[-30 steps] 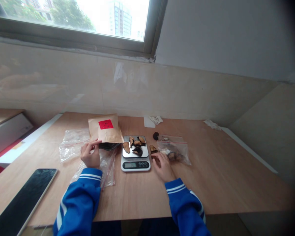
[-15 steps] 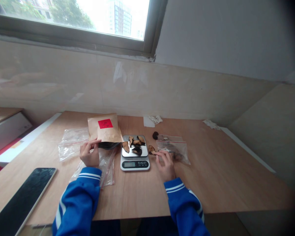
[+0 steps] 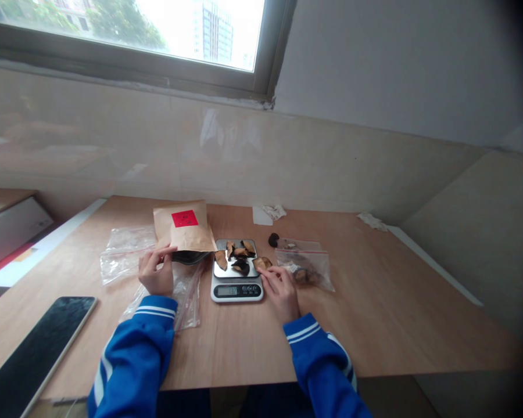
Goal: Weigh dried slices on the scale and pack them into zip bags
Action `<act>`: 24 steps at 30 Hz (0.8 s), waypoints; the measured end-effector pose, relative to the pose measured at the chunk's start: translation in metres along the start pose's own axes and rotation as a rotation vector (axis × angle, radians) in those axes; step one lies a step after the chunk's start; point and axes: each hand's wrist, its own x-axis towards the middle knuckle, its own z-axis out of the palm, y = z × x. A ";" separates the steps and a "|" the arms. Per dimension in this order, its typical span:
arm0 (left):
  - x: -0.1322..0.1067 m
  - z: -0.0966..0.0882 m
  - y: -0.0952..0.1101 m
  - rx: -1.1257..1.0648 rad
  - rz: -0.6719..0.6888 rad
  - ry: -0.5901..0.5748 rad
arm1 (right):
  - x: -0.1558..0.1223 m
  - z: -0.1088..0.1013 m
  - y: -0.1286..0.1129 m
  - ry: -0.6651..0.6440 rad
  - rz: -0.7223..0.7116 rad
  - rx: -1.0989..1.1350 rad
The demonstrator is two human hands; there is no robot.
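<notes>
My left hand (image 3: 156, 273) is closed on the lower open edge of a brown paper bag (image 3: 174, 233) with a red label; the bag's mouth shows a dark inside. My right hand (image 3: 282, 290) pinches a dried brown slice (image 3: 262, 263) with a dark rim, at the right edge of the kitchen scale (image 3: 215, 285). On the metal plate lie several similar dried slices (image 3: 240, 267), some pale brown, some nearly black. Digits on the scale's display are too blurred to read.
Right of the scale, a zip bag (image 3: 311, 274) holds dark pieces, with a round dark piece (image 3: 273, 239) behind it. Clear plastic bags (image 3: 124, 255) lie around my left hand. A phone (image 3: 39, 348) rests at the left; crumpled tissue (image 3: 274, 212) lies by the wall.
My right hand has moved left with the dried slice, from beside the scale to the plate's right edge. My left hand stays at the paper bag.
</notes>
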 end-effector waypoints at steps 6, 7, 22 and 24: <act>-0.001 0.000 -0.002 -0.006 -0.027 -0.013 | 0.005 0.005 -0.007 -0.132 -0.039 0.093; 0.000 0.000 -0.001 -0.006 -0.033 -0.014 | 0.005 0.004 -0.008 -0.140 -0.038 0.111; 0.007 -0.001 -0.012 0.130 -0.098 -0.089 | 0.000 0.010 0.015 -0.055 0.214 0.046; 0.013 0.002 -0.013 0.208 -0.096 -0.130 | -0.002 0.012 0.015 -0.111 0.206 0.014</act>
